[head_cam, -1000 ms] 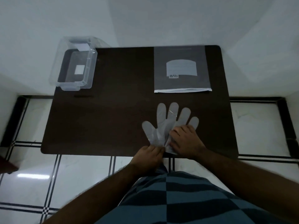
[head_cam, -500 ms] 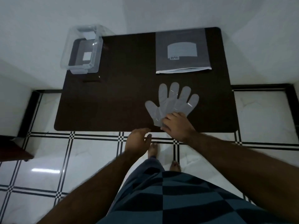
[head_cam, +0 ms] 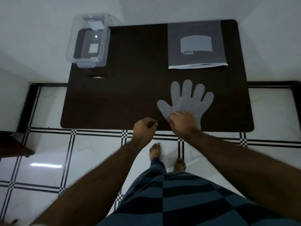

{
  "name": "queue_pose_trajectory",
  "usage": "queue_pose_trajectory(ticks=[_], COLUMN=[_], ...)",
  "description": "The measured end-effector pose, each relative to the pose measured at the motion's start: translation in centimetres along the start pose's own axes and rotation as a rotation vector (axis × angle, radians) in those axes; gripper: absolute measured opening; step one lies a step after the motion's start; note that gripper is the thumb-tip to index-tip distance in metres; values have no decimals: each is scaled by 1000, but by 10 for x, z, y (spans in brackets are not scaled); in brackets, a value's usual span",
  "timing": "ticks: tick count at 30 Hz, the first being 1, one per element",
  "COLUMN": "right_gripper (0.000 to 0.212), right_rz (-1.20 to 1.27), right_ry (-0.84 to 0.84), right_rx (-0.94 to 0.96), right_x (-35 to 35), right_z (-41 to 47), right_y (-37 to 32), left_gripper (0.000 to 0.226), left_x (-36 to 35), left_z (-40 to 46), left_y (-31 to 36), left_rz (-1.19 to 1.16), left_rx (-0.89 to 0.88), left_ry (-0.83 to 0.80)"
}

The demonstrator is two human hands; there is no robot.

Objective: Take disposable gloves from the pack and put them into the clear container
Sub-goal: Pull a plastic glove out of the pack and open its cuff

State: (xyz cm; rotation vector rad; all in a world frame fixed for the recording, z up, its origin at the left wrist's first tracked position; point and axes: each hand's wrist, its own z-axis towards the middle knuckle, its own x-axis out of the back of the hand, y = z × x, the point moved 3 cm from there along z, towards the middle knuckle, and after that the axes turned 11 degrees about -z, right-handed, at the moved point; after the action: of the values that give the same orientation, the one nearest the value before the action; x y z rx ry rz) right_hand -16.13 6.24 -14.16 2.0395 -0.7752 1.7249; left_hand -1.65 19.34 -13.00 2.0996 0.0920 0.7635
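**Pinching the glove at the table's near edge**

The right hand is curled, pinching the cuff of the flat glove. The left hand is a loose fist, holding nothing. The pack and the clear container sit at the far corners.

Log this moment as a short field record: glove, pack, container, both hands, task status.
glove: flat on the dark table, fingers spread, cuff end under the right hand
pack: far right of table, open edge facing the person
clear container: far left corner, no glove visible inside
right hand: grip pinching the glove near its cuff
left hand: loosely curled at the table's near edge, holding nothing
status: glove not yet in container
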Motion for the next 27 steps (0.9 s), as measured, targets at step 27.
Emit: queue_pose_trajectory(ticks=[27], right_gripper=[15], right_rz=[722], right_ry=[97], right_rx=[-457], right_x=[10], right_z=[-17], right_y=[12], left_gripper=[11], left_x=[-14], left_z=[38], left_y=[8], left_rz=[-660], left_rx=[371], left_ry=[-128])
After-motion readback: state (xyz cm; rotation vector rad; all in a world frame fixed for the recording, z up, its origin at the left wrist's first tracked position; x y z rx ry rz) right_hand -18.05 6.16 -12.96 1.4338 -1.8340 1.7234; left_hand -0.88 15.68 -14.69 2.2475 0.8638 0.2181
